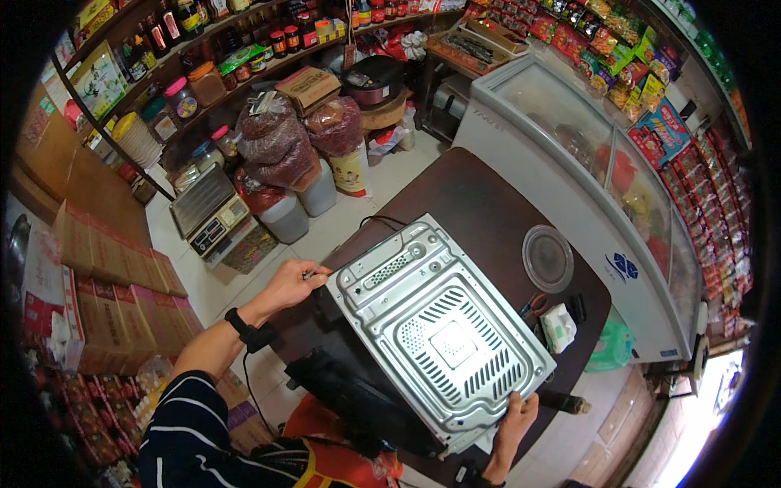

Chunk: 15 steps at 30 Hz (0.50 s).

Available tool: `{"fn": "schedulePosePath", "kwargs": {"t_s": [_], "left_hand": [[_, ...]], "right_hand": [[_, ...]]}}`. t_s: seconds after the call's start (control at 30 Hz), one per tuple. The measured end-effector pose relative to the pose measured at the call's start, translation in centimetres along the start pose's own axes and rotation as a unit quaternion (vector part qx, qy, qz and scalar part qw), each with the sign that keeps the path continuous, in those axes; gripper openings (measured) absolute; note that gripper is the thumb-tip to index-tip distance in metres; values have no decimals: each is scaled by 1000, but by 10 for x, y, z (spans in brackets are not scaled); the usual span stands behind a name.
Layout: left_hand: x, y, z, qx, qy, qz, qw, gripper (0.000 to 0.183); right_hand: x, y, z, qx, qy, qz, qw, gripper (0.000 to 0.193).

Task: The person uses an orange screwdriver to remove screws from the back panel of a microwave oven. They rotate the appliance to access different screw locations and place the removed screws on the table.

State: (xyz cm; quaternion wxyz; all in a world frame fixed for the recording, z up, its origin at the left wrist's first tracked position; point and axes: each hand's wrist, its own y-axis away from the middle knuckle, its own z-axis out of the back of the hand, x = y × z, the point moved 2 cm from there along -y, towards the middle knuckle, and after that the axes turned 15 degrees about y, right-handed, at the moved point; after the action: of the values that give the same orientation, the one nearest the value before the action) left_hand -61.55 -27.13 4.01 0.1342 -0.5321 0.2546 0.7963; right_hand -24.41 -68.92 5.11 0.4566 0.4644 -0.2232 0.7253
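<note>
A silver metal microwave oven [443, 325] lies on the brown table with its vented, ridged underside facing up. At its left corner, my left hand [291, 285] is closed in a pinch, fingertips against the edge; a small dark bit shows between the fingers, too small to name. My right hand [512, 421] grips the near right corner, thumb on the metal edge, its other fingers partly hidden. A round glass turntable plate [547, 259] rests to the right of the oven. Beside it lie pliers [533, 305] with red and blue handles and a white packet [558, 328].
The dark brown table [455, 191] stands against a glass-topped chest freezer [561, 163] on the right. Cardboard boxes [122, 317] line the left. A scale [213, 215] and filled bags [277, 142] are beyond the table. A black cable [254, 390] hangs near my left arm.
</note>
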Motion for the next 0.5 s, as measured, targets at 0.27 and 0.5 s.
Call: {"fn": "schedulePosePath", "kwargs": {"t_s": [0.27, 0.5], "left_hand": [[6, 0, 2, 8, 30, -12, 999, 32], [7, -4, -1, 12, 48, -18, 999, 31]], "right_hand": [[1, -5, -3, -1, 28, -22, 999, 8], [-5, 7, -4, -24, 66, -27, 997, 9]]}}
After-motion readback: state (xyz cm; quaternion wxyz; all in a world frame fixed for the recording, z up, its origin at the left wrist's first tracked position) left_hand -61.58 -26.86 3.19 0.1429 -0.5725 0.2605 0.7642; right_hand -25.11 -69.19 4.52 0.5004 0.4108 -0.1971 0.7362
